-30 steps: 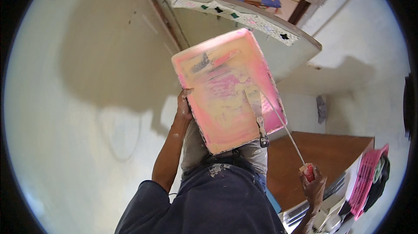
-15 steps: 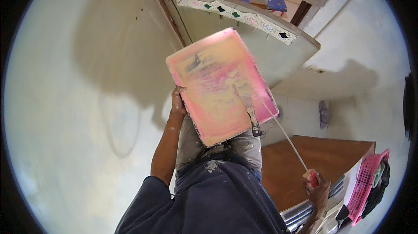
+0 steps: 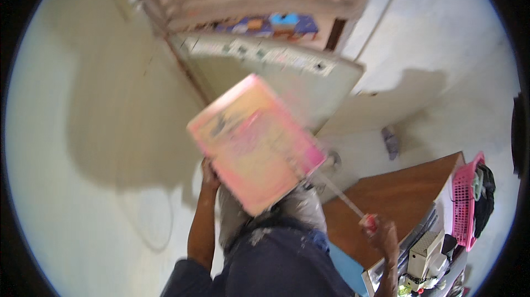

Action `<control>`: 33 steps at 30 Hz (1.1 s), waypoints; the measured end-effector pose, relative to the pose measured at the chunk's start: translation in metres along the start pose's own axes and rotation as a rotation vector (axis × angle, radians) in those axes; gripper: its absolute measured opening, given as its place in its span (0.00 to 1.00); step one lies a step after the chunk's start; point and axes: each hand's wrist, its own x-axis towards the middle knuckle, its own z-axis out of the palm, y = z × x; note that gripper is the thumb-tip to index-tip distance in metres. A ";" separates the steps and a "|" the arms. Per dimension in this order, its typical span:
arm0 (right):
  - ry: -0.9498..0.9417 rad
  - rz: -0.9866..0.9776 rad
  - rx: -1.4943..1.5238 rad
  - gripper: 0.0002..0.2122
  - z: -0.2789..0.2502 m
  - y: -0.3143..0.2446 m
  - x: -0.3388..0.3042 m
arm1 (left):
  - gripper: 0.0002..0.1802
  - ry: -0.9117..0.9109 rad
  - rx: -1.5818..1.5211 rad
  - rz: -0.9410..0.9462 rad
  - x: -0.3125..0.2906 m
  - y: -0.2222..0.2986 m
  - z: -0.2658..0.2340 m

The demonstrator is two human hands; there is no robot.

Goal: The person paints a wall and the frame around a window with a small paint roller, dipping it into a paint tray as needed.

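My left hand (image 3: 208, 174) grips the left edge of a rectangular board (image 3: 259, 148) smeared with cream and pink paste, held tilted before my thighs. Blurred near the board's right lower corner lies a putty knife (image 3: 300, 171) with a dark handle. At the right, my right hand (image 3: 383, 237) is closed round the red grip of a long, thin, pale tool (image 3: 339, 193). Its far end meets the board's right corner in this view; whether it touches, I cannot tell. Blur hides whether that tool is a rod or a blade seen edge-on.
A brown wooden top (image 3: 381, 203) stands at the lower right, with a pink plastic basket (image 3: 464, 203) of cloths and a cream box (image 3: 425, 253) beside it. Ahead is a half wall (image 3: 265, 76) with a decorated strip. A pale wall (image 3: 110, 148) fills the left.
The view has shifted, showing more of the railing ahead. In the picture the board sits lower and farther left, and my right hand is a little farther left. Both hands keep their holds.
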 end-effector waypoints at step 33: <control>0.747 -0.301 0.412 0.12 -0.043 -0.076 0.267 | 0.42 -0.063 -0.027 -0.024 -0.080 -0.011 -0.021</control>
